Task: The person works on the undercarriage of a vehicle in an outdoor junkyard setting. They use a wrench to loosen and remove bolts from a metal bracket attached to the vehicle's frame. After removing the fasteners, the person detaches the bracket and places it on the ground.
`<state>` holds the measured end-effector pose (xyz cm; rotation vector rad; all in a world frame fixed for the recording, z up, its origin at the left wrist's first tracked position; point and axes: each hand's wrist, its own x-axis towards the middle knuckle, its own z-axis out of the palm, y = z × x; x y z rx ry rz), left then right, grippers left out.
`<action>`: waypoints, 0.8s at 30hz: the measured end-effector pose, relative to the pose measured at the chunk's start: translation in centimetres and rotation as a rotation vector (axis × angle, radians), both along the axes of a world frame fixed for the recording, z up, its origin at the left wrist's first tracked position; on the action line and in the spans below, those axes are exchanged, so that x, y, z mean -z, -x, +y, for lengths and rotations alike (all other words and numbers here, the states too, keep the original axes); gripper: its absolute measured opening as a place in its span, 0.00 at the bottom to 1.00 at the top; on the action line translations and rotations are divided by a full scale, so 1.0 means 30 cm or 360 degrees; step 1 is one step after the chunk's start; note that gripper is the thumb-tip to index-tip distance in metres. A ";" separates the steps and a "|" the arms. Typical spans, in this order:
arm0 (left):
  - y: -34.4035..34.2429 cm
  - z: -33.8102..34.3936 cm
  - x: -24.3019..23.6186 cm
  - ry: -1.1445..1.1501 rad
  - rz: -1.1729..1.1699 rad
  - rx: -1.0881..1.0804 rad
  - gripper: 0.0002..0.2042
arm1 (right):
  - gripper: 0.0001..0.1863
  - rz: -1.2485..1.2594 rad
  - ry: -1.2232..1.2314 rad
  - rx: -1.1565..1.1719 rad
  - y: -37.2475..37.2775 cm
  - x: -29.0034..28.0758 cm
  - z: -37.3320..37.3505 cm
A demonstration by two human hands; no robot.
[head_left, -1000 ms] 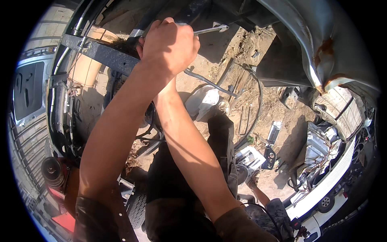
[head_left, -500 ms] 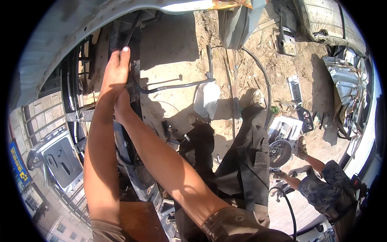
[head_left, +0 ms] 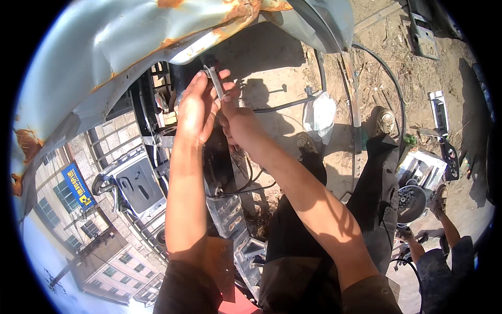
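Note:
A silver metal wrench [head_left: 216, 85] slants up between my hands, below the rusty edge of the body panel. My right hand [head_left: 241, 125] is closed round its lower end, thumb lying along the shaft. My left hand [head_left: 194, 111] is beside it on the left, fingers spread behind the shaft and thumb close to the wrench's head. Whether the head sits on a fastener is not clear. Just below both hands runs a dark vehicle frame rail [head_left: 218, 170], its nearer part a grey metal piece with holes [head_left: 230, 220].
A dented, rusty vehicle panel [head_left: 120, 47] overhangs the top left. Black hoses [head_left: 389, 73] and a white plastic bag [head_left: 319, 116] lie on the dirt. At right, a pan of small metal parts [head_left: 411, 204] stands near another person's legs [head_left: 451, 230]. A detached door [head_left: 138, 183] is at left.
My hands have drawn back from under the panel, and the wrench now shows between them. The left fingers have spread. The view has shifted left, bringing more panel and a building into sight.

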<state>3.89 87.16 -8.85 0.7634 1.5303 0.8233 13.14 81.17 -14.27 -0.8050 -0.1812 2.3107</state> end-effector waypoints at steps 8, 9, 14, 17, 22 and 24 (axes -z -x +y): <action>0.085 0.182 0.092 -0.0041 -0.0590 0.0098 0.15 | 0.30 -0.0067 -0.0098 0.0034 -0.033 0.056 0.003; 0.041 0.188 0.088 -0.0014 -0.0702 -0.0005 0.12 | 0.30 -0.0104 -0.0113 0.0062 -0.016 0.066 -0.014; 0.025 0.173 0.075 -0.0257 -0.0496 0.0048 0.07 | 0.26 -0.0193 -0.0308 0.0145 0.049 0.113 -0.010; 0.009 0.148 0.051 -0.0285 -0.0281 -0.0028 0.08 | 0.24 -0.0150 -0.0334 0.0367 0.123 0.133 -0.017; 0.170 0.166 0.055 -0.0049 -0.0145 -0.0069 0.09 | 0.21 -0.0386 -0.0632 0.0242 0.195 0.144 -0.093; 0.249 0.179 0.046 -0.0004 0.0019 0.0091 0.11 | 0.23 -0.0528 -0.0747 0.0155 0.191 0.146 -0.153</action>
